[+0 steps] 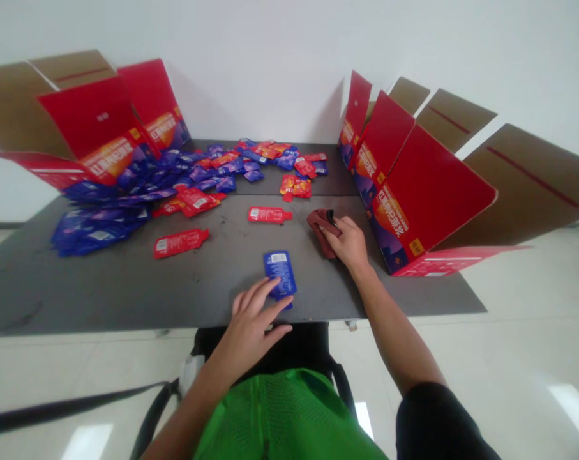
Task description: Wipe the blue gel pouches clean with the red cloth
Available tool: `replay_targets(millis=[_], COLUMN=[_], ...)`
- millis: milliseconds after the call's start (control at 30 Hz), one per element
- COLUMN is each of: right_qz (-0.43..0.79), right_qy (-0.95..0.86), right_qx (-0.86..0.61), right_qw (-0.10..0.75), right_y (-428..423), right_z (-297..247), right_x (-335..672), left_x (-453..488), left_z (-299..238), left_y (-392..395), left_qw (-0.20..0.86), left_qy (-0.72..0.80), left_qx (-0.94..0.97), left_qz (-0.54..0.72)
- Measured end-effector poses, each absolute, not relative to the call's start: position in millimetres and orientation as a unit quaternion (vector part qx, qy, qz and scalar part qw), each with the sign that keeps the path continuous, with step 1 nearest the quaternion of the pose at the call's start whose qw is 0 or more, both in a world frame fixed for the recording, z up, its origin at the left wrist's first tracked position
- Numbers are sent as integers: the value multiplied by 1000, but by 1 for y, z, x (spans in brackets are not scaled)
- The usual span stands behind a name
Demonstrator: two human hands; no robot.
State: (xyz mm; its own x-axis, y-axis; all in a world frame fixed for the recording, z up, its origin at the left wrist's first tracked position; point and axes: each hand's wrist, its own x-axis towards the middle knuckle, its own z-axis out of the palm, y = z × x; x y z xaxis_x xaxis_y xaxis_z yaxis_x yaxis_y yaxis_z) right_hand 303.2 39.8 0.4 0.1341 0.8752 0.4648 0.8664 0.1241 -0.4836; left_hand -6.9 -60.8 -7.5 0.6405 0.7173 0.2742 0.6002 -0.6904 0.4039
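My left hand (258, 317) is open, its fingertips resting on the lower part of a blue pouch (280, 271) that lies flat near the table's front edge. On the right, my right hand (347, 241) is closed on a bunched brown cloth (322, 225), which has a dark edge and sits on the tabletop beside the right boxes. Beyond the blue pouch lies a red pouch (269, 215) with a white label. Another red pouch (180, 243) is farther left.
A grey table (198, 291) carries a heap of blue and red pouches (145, 182) at the back left. Open red cartons (110, 121) stand behind that heap. Several more open cartons (413, 191) line the right side. A white wall (260, 70) rises behind.
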Motion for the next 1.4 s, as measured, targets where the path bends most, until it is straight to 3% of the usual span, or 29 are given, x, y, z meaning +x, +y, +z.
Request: replay_targets(millis=[367, 600, 1000, 1133, 1300, 1400], right_qz=[37, 51, -24, 10, 79, 66], right_qy=[-746, -895, -860, -843, -896, -876], right_qx=[-572, -408, -490, -501, -410, -448], right_qw=[340, 173, 142, 194, 154, 164], right_y=[13, -10, 59, 30, -5, 20], right_z=[31, 13, 27, 40, 24, 14], right_x=[257, 196, 208, 206, 199, 206], left_x=[0, -1, 4, 5, 6, 6], left_z=[-36, -42, -45, -44, -42, -41], left_y=[-88, -82, -84, -84, -86, -87], left_qw=[91, 109, 132, 138, 137, 135], left_qy=[343, 335, 366, 366, 378, 376], left_qx=[894, 887, 876, 876, 879, 881], left_qz=[272, 299, 284, 282, 256, 253])
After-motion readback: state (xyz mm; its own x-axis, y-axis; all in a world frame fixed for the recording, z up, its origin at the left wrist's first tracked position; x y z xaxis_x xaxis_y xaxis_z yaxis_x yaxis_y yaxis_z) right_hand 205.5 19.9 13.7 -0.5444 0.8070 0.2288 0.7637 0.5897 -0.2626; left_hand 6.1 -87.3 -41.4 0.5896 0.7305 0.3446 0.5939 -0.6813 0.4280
